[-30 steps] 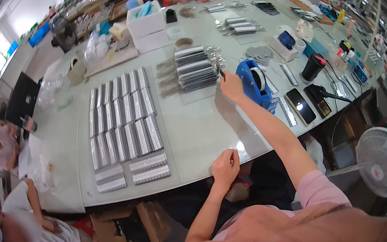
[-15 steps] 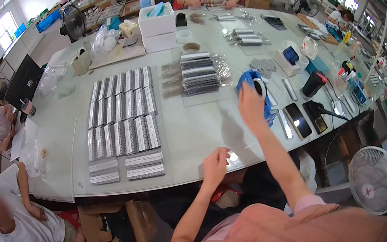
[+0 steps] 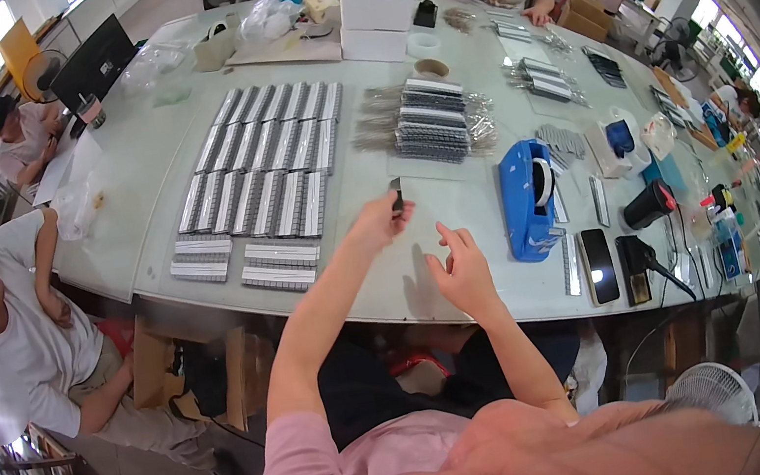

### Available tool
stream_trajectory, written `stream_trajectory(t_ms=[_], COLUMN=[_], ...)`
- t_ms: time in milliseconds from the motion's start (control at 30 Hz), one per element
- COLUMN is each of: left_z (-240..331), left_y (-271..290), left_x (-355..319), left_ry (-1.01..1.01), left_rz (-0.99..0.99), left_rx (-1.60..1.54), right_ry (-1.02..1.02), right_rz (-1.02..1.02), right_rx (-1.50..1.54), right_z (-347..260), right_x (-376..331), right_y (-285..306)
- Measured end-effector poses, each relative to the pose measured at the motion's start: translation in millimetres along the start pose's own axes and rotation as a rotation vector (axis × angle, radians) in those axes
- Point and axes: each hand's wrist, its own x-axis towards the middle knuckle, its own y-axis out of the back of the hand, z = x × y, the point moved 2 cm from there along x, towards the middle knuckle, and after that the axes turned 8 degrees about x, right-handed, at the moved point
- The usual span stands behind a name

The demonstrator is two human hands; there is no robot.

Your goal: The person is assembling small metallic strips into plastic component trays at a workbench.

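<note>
In the left hand (image 3: 381,221) the grip is clenched around a small dark piece (image 3: 396,192) over the surface (image 3: 158,188), at eleven o'clock from the right hand (image 3: 465,271), whose grip is loose and free, a blue tape dispenser (image 3: 519,205) at its two o'clock

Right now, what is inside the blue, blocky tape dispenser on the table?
The blue, blocky tape dispenser holds a round, white-rimmed roll, partly showing. The rest of the roll is covered by the dispenser's blue body and cannot be seen.
</note>
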Motion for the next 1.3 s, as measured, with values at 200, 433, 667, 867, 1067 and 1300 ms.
stream_trajectory(t_ms=[200, 433, 667, 867, 1067, 1300], left_z=[21, 31, 57, 65, 64, 79], left_y=[-9, 32, 20, 17, 26, 8], left_x=[-9, -7, 77, 94, 88, 60], left_ry=[0.103, -0.014, 0.031, -0.05, -0.226, -0.378], left_rz=[-0.028, 0.063, 0.058, 0.133, 0.188, 0.302], left_rx=[0.196, 0.295, 0.17, 0.169, 0.361, 0.73], right_ry=[-0.108, -0.104, -0.128, -0.097, -0.079, 0.227], right_rz=[-0.009, -0.016, -0.036, -0.037, -0.047, 0.181], right_rx=[0.026, 0.045, 0.018, 0.056, 0.069, -0.342], right_z=[25, 21, 31, 28, 36, 59], right_x=[-6, 10, 13, 33, 76, 213], right_y=[18, 10, 9, 1, -18, -22])
